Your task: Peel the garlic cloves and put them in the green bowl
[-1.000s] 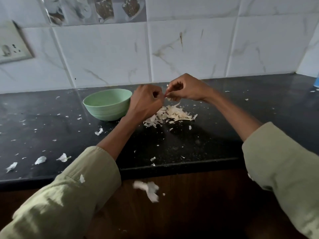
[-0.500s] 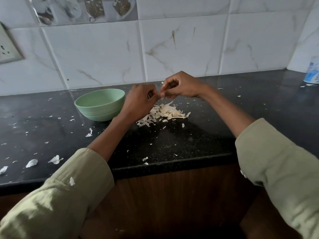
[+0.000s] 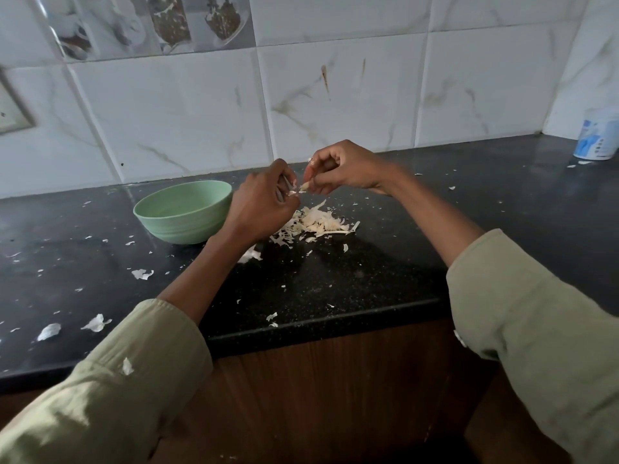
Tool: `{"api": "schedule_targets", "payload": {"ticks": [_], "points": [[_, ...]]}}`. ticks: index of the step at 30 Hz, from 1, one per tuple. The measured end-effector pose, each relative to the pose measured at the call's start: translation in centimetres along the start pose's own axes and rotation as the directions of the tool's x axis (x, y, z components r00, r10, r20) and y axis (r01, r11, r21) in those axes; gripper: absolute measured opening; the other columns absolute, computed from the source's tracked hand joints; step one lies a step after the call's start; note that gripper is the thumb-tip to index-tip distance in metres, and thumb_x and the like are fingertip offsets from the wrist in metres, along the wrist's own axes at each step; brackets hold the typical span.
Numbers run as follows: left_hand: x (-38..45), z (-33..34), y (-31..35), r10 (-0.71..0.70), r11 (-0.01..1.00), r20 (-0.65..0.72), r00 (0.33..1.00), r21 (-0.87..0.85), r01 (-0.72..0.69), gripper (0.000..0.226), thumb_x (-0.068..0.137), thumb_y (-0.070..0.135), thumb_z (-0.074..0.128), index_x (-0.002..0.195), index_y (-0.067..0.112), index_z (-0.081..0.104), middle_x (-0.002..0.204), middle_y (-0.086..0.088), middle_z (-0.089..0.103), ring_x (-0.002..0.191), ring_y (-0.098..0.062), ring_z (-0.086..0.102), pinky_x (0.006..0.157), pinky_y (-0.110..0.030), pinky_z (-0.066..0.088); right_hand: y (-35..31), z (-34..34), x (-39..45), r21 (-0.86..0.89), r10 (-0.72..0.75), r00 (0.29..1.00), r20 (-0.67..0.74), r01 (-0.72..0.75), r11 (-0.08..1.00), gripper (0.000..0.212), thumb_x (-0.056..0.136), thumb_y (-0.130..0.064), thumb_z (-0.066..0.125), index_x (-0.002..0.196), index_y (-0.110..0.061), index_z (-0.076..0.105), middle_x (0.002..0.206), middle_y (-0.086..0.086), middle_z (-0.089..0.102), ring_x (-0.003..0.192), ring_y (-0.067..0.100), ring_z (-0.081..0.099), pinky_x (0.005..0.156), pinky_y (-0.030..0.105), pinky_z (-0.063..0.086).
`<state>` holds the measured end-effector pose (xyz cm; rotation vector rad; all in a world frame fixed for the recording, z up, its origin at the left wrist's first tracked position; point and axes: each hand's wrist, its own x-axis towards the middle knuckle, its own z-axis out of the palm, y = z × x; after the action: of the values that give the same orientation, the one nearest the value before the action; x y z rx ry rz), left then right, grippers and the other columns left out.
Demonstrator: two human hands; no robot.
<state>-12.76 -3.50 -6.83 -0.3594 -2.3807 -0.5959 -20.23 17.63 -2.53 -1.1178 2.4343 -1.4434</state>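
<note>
Black speckled countertop (image 3: 335,283) over wood-grain cabinet front (image 3: 335,380); white marbled wall tiles (image 3: 351,102) behind; white-blue container (image 3: 598,135) at far right corner; switch plate (image 3: 11,112) on wall, left edge

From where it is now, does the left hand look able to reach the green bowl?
Probably yes. The left hand hovers just right of the green bowl, nothing stands between them, and the bowl's mouth is open, though its fingers are busy pinching garlic skin.

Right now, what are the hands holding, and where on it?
The right hand pinches a garlic clove at one end; the left hand pinches skin at its other end.
</note>
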Motion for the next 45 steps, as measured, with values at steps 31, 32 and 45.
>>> {"api": "schedule_targets", "payload": {"ticks": [31, 32, 45], "points": [[0.0, 0.0, 0.4, -0.085, 0.996, -0.096, 0.992, -0.032, 0.083, 0.022, 0.092, 0.039, 0.078, 0.078, 0.026, 0.069, 0.067, 0.012, 0.067, 0.064, -0.007, 0.06, 0.059, -0.029, 0.048, -1.5, 1.4, -0.6, -0.302, -0.123, 0.992, -0.033, 0.108, 0.947, 0.014, 0.091, -0.012, 0.078, 0.099, 0.0, 0.075, 0.082, 0.007, 0.079, 0.075, 0.015, 0.077, 0.074, 0.028, 0.063], [0.0, -0.1, 0.5, -0.089, 0.996, -0.1, 0.991, -0.029, 0.086, 0.021, 0.092, 0.04, 0.078, 0.078, 0.026, 0.069, 0.067, 0.012, 0.068, 0.064, -0.007, 0.061, 0.06, -0.03, 0.05, -1.6, 1.4, -0.7, -0.312, -0.126, 0.991, -0.042, 0.107, 0.944, 0.012, 0.091, -0.011, 0.078, 0.098, -0.001, 0.076, 0.081, 0.006, 0.079, 0.074, 0.015, 0.077, 0.073, 0.028, 0.063], [-0.4, -0.5, 1.6, -0.182, 0.94, -0.03, 0.983, -0.299, 0.165, 0.017, 0.096, 0.027, 0.075, 0.082, 0.018, 0.077, 0.071, 0.004, 0.077, 0.053, -0.012, 0.071, 0.055, -0.028, 0.055, -1.5, 3.0, -0.4, -0.512, -0.244, 0.948, -0.203, 0.11, 0.852, 0.017, 0.08, -0.025, 0.087, 0.08, -0.013, 0.076, 0.07, -0.007, 0.072, 0.065, 0.006, 0.069, 0.064, 0.023, 0.057]]}}
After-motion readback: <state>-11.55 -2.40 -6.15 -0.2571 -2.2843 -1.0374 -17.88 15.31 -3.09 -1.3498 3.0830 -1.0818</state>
